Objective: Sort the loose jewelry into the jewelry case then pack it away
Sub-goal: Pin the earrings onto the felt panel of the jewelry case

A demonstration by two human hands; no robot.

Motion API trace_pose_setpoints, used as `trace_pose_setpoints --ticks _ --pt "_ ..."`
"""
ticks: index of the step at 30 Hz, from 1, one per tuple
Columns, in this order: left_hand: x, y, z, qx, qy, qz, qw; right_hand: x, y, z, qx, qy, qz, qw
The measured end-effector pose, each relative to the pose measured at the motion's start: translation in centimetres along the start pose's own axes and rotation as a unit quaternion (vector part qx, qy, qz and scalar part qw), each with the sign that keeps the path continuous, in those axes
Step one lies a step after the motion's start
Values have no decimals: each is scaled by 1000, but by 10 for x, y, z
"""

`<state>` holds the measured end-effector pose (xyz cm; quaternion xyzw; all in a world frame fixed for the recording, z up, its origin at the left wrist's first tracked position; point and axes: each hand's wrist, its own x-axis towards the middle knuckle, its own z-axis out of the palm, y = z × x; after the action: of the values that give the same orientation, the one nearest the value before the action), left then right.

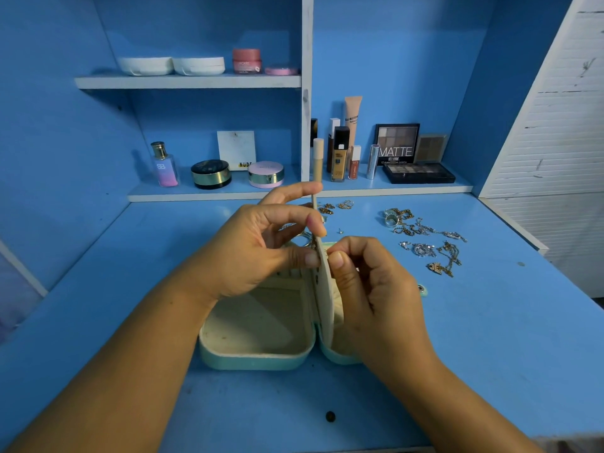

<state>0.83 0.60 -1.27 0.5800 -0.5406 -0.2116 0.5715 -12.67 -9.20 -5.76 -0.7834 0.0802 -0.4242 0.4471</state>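
Observation:
A mint-green jewelry case (255,358) with a cream lining lies open on the blue desk, right in front of me. Its cream inner flap (325,289) stands upright on edge between the two halves. My left hand (261,246) holds the flap from the left, thumb and fingers along its edge. My right hand (369,282) pinches something small against the flap's right face; I cannot make out the item. Loose chains and rings (421,233) lie on the desk to the right. More earrings (336,207) lie just behind my hands.
Cosmetics stand on the low shelf behind: a perfume bottle (165,165), compacts (210,174), foundation bottles (340,155) and eyeshadow palettes (418,173). A white slatted panel (555,125) closes off the right side. A dark spot (330,416) marks the desk near me.

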Motion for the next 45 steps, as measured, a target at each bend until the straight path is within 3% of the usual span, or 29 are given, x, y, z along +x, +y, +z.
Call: trace_pose_setpoints --ticks 19,28,39,45 --pt "0 0 0 -6 4 -9 1000 3 0 4 47 54 37 997" --pt "0 -1 0 -4 2 -2 1000 4 3 5 56 41 33 997" --pt "0 -1 -3 -4 0 -9 1000 1 2 -5 235 -20 125 964" --pt "0 -1 -2 -2 -1 -9 1000 0 3 -4 204 -11 74 976"
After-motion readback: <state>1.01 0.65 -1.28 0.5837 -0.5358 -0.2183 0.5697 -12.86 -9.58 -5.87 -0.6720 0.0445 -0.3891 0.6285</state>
